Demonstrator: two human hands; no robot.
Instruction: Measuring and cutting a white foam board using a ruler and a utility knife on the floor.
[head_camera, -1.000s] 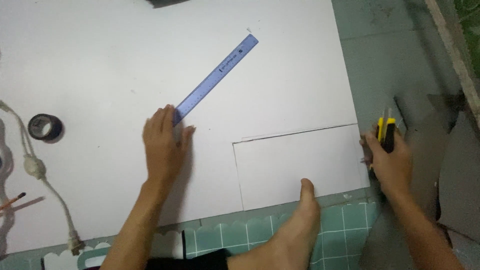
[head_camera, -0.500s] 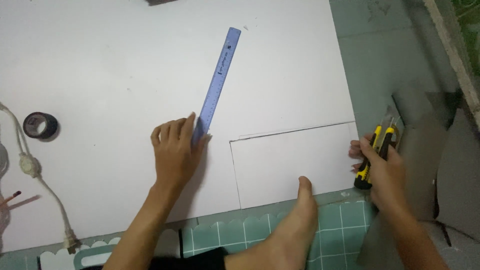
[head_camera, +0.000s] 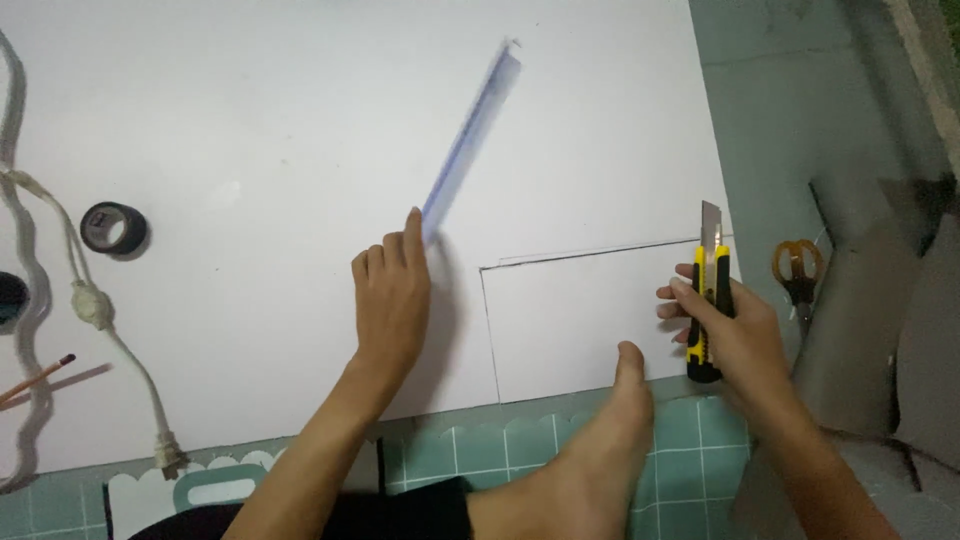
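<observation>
A large white sheet (head_camera: 300, 120) covers most of the floor in the head view, with a pencilled rectangle (head_camera: 590, 320) at its lower right corner. My left hand (head_camera: 392, 300) rests flat on the sheet and touches the near end of a blue ruler (head_camera: 470, 135), which is blurred and angled up to the right. My right hand (head_camera: 735, 325) grips a yellow and black utility knife (head_camera: 710, 295) with the blade out, at the sheet's right edge by the rectangle's top line. My bare foot (head_camera: 610, 430) presses the sheet's lower edge.
A roll of black tape (head_camera: 113, 228) lies at the left on the sheet, near a white cable with a plug (head_camera: 95, 305) and a pencil (head_camera: 35, 378). Orange-handled scissors (head_camera: 797, 270) lie right of the sheet beside grey cardboard pieces (head_camera: 880, 330). A green cutting mat (head_camera: 450, 455) shows below.
The ruler has swung and slid rightward under my left hand. My right hand has raised the knife from low at the sheet's edge, and its blade now points up.
</observation>
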